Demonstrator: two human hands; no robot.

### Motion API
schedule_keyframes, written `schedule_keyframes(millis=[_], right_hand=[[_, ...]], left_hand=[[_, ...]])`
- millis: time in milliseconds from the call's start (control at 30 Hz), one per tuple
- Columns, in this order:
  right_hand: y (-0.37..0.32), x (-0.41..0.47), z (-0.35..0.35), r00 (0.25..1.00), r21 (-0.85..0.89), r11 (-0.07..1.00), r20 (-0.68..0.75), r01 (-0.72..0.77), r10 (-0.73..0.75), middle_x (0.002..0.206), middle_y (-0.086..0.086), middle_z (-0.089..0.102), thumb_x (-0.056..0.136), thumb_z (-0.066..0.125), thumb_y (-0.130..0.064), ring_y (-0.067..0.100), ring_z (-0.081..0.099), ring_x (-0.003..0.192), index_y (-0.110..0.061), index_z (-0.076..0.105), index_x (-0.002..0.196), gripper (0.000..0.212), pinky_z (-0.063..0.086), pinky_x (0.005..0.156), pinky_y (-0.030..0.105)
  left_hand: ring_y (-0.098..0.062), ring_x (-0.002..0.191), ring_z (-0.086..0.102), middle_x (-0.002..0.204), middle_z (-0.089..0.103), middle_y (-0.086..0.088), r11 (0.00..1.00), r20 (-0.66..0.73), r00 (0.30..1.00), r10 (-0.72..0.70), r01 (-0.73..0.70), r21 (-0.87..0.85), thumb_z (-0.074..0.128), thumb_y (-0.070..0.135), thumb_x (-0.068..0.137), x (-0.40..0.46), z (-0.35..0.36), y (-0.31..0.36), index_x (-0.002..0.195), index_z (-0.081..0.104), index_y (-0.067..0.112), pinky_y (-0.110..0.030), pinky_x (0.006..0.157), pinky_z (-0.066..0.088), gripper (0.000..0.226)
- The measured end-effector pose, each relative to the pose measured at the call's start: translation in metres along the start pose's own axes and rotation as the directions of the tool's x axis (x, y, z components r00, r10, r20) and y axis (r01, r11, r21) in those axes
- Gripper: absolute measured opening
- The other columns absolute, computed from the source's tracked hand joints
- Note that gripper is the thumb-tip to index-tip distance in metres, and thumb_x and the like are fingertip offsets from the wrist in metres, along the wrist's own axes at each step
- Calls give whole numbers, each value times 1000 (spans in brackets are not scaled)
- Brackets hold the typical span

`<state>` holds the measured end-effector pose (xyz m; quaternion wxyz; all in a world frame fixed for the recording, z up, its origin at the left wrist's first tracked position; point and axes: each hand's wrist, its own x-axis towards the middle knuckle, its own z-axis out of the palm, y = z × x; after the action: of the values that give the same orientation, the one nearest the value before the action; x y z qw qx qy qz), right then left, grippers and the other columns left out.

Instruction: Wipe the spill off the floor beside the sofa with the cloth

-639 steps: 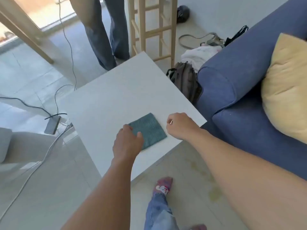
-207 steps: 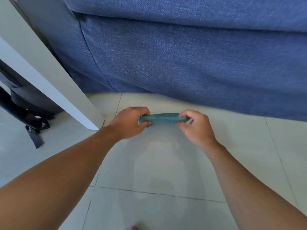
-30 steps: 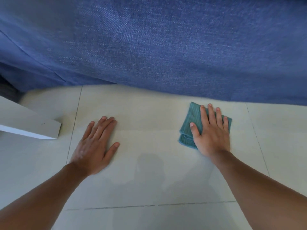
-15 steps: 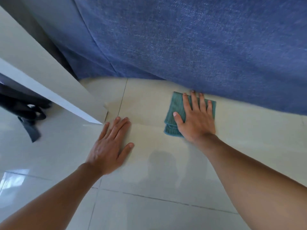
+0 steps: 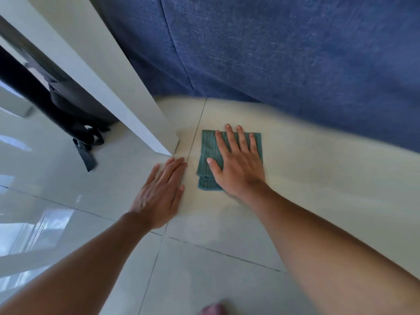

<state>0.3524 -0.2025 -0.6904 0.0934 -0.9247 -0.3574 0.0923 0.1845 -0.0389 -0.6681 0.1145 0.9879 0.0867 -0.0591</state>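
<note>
Teal cloth point(image 5: 208, 153), under the flat right hand point(image 5: 238, 169), has slid toward the flat, empty left hand point(image 5: 160, 194).

Single head view, looking steeply down, close to floor point(image 5: 227, 269), facing sofa point(image 5: 284, 53)

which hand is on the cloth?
The right hand, flat on the folded teal cloth by the sofa. The left hand lies flat on bare floor tile.
</note>
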Motion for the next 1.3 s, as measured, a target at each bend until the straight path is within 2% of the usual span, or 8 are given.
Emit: schedule_keyframes(millis=[200, 300, 467, 633, 833, 1167, 1233, 1300], right_hand=[[-24, -66, 9, 999, 61, 998, 36, 1, -4, 173, 6, 2, 98, 25, -64, 29, -5, 158, -22, 11, 164, 79, 0, 127, 53], [-28, -102, 16, 1000, 106, 994, 18, 20, -22, 173, 5, 5, 99, 29, -62, 27, -5, 159, -22, 16, 163, 77, 0, 127, 51], [17, -136, 14, 999, 43, 998, 17, 45, -45, 173, 0, 7, 99, 32, -64, 24, -4, 159, -27, 16, 163, 75, -2, 126, 47], [105, -172, -6, 988, -17, 988, 10, -155, 155, 173, -6, -2, 98, 25, -67, 19, -8, 158, -32, 9, 163, 76, -2, 127, 46], [192, -216, -31, 901, -67, 899, -22, -433, 433, 173, -2, 2, 96, 20, -67, 24, 1, 159, -29, 11, 164, 78, 2, 128, 48], [178, -174, -29, 911, -49, 909, -11, -413, 413, 173, 0, -5, 94, 13, -69, 27, -10, 158, -28, 4, 164, 81, -2, 127, 52], [162, -156, -29, 935, -31, 935, 8, -354, 355, 172, -1, -11, 94, 10, -69, 25, -16, 157, -29, -2, 163, 81, -6, 127, 50], [148, -146, -27, 958, -27, 958, 31, -285, 286, 171, -2, -14, 95, 10, -68, 24, -19, 157, -29, -4, 163, 80, -9, 127, 49]], left_hand=[[-21, 148, 24, 159, 30, -6, 999, 35, 999, 0, -1, 37, 25, 39, 101, 1, -11, 4, 152, 29, 12, -42, 122, 17, 58], [-28, 143, 35, 154, 36, -10, 998, 40, 999, 30, -32, 53, 25, 44, 101, 5, -13, 7, 149, 32, 10, -47, 118, 29, 59], [-29, 135, 43, 150, 40, -10, 986, 53, 990, 132, -136, 97, 29, 44, 101, 18, -11, 28, 147, 35, 12, -43, 115, 34, 56], [-27, 139, 38, 152, 38, -10, 962, 81, 964, 254, -260, 83, 31, 41, 99, 54, -7, 76, 147, 35, 12, -38, 117, 29, 56], [-26, 146, 28, 159, 30, -5, 930, 130, 932, 338, -352, 104, 20, 47, 97, 86, 2, 123, 151, 30, 15, -43, 119, 26, 63], [-21, 147, 28, 159, 31, -3, 939, 105, 940, 325, -334, 80, 20, 48, 97, 83, -1, 122, 152, 28, 17, -35, 119, 19, 63], [-22, 138, 43, 154, 39, -1, 937, 91, 937, 337, -343, 64, 25, 46, 98, 81, -5, 126, 150, 32, 18, -35, 116, 30, 59], [-22, 110, 62, 142, 49, 1, 924, 55, 924, 378, -380, 44, 35, 40, 97, 81, -10, 132, 144, 40, 21, -35, 95, 52, 51]])
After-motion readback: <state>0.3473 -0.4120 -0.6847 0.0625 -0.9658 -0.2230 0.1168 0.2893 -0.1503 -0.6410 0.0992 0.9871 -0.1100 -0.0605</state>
